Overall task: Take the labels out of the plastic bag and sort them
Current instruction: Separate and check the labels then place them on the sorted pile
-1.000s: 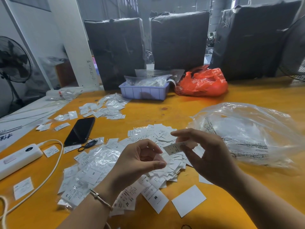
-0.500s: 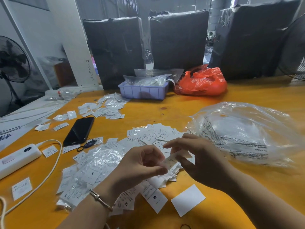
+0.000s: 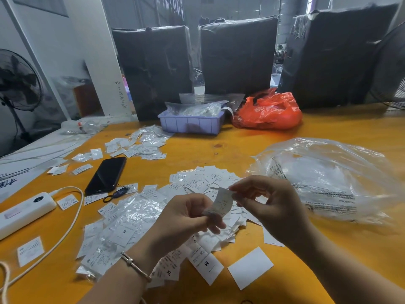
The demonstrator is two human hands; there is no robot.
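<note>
Both hands hold one small white label [image 3: 221, 202] above the orange table [image 3: 328, 249]. My left hand [image 3: 186, 218] pinches its lower end and my right hand [image 3: 269, 205] pinches its upper end. Beneath them lies a heap of loose white labels [image 3: 210, 178]. To its left spreads a pile of labels in small clear sleeves [image 3: 122, 227], one marked S. A label marked M [image 3: 207, 263] and a blank white card [image 3: 251, 267] lie near the front. The large clear plastic bag [image 3: 328, 178] lies crumpled to the right.
A black phone [image 3: 106, 175] and a white power strip [image 3: 24, 210] with its cable lie at the left. More labels [image 3: 140, 144] are scattered behind the phone. A lilac tray [image 3: 190, 123], an orange bag [image 3: 268, 111] and black wrapped bales [image 3: 238, 55] stand at the back.
My right hand brought a label down from the heap towards my left hand. My left hand has taken its lower end, so both hands now hold it between them.
</note>
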